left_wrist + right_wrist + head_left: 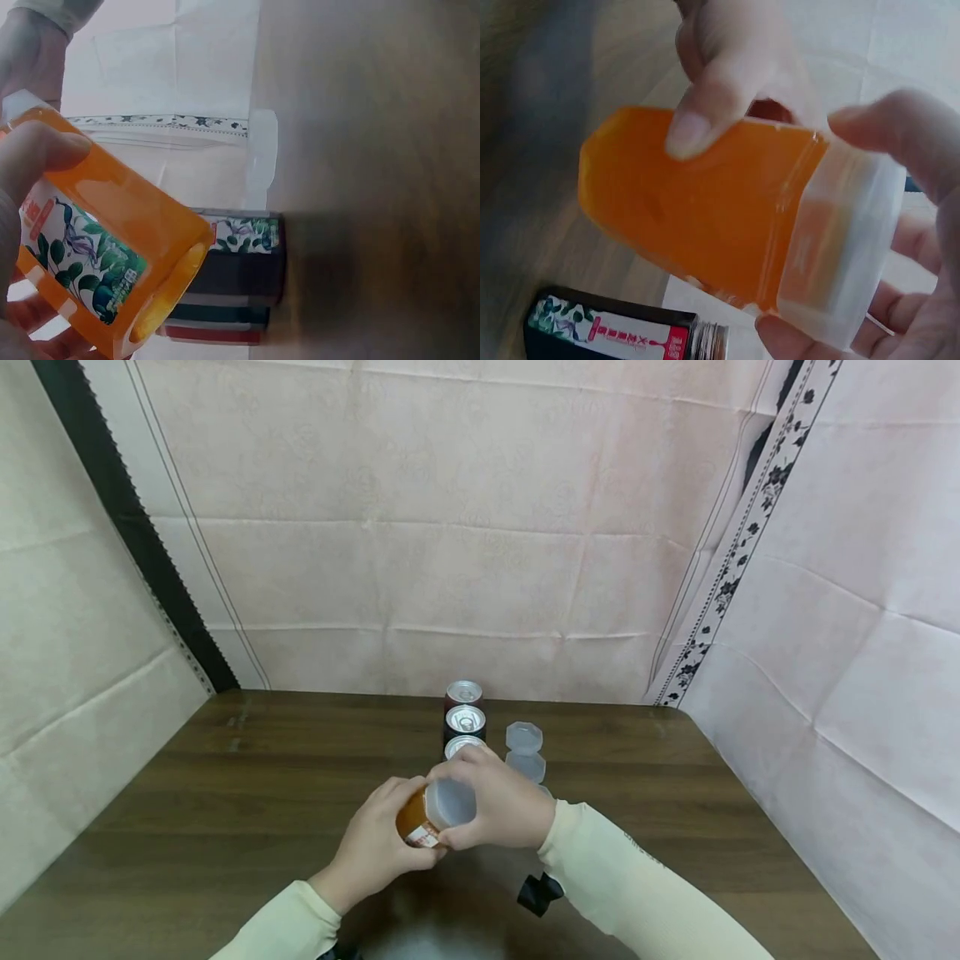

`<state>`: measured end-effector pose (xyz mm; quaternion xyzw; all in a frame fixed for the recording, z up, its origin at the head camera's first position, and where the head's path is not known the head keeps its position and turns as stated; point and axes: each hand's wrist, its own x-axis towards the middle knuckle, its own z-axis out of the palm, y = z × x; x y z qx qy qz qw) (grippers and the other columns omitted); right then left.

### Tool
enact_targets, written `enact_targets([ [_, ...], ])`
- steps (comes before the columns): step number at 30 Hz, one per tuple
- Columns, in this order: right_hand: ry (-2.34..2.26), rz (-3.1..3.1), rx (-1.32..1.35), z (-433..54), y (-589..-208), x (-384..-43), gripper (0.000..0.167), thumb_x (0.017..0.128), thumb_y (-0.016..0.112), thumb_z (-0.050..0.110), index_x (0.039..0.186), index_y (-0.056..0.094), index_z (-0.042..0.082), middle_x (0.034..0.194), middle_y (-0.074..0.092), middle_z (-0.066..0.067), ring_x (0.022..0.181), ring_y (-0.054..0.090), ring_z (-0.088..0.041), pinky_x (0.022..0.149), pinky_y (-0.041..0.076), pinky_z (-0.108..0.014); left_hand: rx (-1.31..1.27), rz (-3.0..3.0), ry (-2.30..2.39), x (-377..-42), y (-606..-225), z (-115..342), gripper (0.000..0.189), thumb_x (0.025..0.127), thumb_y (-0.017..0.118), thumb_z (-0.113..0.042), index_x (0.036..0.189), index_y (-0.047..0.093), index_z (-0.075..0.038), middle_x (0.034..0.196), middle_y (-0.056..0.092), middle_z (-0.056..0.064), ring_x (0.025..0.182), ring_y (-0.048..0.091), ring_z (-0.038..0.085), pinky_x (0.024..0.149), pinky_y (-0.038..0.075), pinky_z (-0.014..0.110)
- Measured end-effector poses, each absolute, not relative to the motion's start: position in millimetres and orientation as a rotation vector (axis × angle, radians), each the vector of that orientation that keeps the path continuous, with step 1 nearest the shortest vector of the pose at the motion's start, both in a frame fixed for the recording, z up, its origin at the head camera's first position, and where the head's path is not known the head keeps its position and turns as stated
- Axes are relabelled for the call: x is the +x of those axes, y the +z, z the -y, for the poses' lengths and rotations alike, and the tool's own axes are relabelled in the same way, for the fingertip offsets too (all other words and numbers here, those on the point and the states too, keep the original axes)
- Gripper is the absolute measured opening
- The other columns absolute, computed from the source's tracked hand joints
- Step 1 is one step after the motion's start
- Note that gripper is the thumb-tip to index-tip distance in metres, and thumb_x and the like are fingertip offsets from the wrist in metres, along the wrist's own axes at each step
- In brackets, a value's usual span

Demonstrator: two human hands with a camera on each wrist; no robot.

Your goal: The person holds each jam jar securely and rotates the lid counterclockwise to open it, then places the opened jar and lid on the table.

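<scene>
An amber-orange, flat-sided bottle with a printed leafy label tilts above the table, gripped around its body by my left hand. My right hand grips the frosted translucent cap at its upper end, thumb on one side and fingers on the other. In the right wrist view the cap sits over the end of the orange bottle. The left wrist view shows the bottle's label and base. Just beyond the hands stand dark bottles with silvery tops, the nearest partly hidden by my right hand.
Frosted caps lie in a line right of the dark bottles, the nearest mostly covered by my right hand. A dark bottle shows a threaded metallic neck. Pale cloth hangs behind and beside the wooden table.
</scene>
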<state>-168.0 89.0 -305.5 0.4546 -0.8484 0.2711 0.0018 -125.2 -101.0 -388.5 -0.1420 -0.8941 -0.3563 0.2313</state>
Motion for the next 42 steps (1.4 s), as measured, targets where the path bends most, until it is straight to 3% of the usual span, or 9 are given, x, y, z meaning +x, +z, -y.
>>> enact_targets([
  [18,0.762,2.576,1.52,-100,-309,-164,0.052,0.069,0.079,0.022,0.118,0.064,0.013,0.115,0.057,0.0,0.102,0.051,-0.016,0.072,0.05,-0.019,-0.463,2.518,-1.16,-123,-388,98,0.072,0.059,0.089,-0.028,0.124,0.059,-0.018,0.108,0.056,-0.012,0.092,0.051,0.009,0.075,0.053,0.025],
  [42,0.77,2.627,1.671,-105,-313,-166,0.051,0.07,0.081,0.022,0.118,0.063,0.016,0.117,0.059,0.003,0.104,0.051,-0.011,0.075,0.05,-0.018,-0.692,2.624,-1.336,-126,-391,111,0.07,0.063,0.086,-0.028,0.127,0.059,-0.016,0.106,0.056,-0.01,0.087,0.055,0.012,0.071,0.053,0.025],
])
